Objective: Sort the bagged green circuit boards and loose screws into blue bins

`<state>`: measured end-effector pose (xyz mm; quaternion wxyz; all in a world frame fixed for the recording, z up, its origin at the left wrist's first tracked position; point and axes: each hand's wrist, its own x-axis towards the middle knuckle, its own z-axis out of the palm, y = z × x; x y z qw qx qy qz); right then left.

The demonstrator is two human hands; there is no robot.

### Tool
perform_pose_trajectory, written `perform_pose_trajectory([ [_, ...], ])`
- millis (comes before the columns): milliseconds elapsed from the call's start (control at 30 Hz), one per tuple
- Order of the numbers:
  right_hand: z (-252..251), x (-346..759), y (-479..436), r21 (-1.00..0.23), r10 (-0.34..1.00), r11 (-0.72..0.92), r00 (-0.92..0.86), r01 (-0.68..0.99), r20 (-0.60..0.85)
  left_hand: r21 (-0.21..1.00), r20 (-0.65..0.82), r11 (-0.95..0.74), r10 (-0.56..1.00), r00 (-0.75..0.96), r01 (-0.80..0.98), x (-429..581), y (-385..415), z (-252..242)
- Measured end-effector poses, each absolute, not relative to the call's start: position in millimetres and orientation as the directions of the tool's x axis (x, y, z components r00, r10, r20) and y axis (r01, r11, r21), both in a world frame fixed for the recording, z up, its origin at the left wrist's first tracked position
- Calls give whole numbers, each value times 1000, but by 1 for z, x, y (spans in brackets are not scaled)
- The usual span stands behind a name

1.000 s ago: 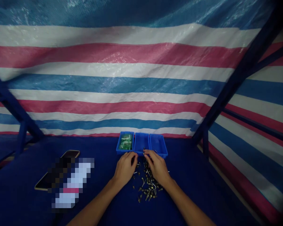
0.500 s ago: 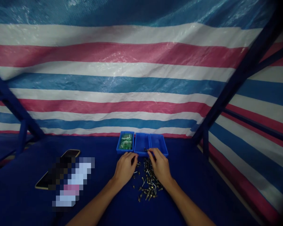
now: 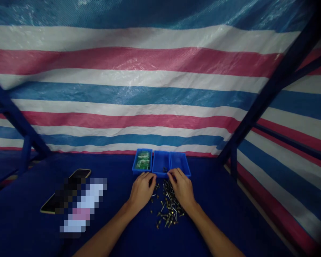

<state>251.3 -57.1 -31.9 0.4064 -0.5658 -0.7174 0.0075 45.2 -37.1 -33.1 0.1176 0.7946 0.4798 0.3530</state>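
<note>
Brassy pieces (image 3: 171,211) beside right hand (image 3: 183,187)

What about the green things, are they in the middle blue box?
No, the green things are in the left box.

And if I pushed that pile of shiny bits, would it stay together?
The pile of shiny bits would probably scatter, since it lies loose. Thin, rod-like ones might roll. They're likely stiff, judging by the straight shapes and metallic shine.
</note>
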Motion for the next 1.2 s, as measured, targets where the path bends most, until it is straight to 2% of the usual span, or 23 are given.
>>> perform_pose_trajectory([
  [200,-32,252,-57,-480,818,386,-53,787,572,523,438,-511,848,299,682,46,-37,-33],
  [333,-29,249,-61,-474,819,477,-179,741,544,512,437,-505,849,295,694,46,-37,-32],
  [467,-23,245,-66,-435,834,515,-313,739,455,507,434,-495,854,288,705,45,-37,-32],
  [700,-17,245,-70,-385,811,578,-453,719,371,510,426,-473,865,267,719,45,-37,-33],
  [1200,-23,246,-68,-312,810,584,-513,750,282,520,427,-481,862,273,706,45,-37,-32],
])
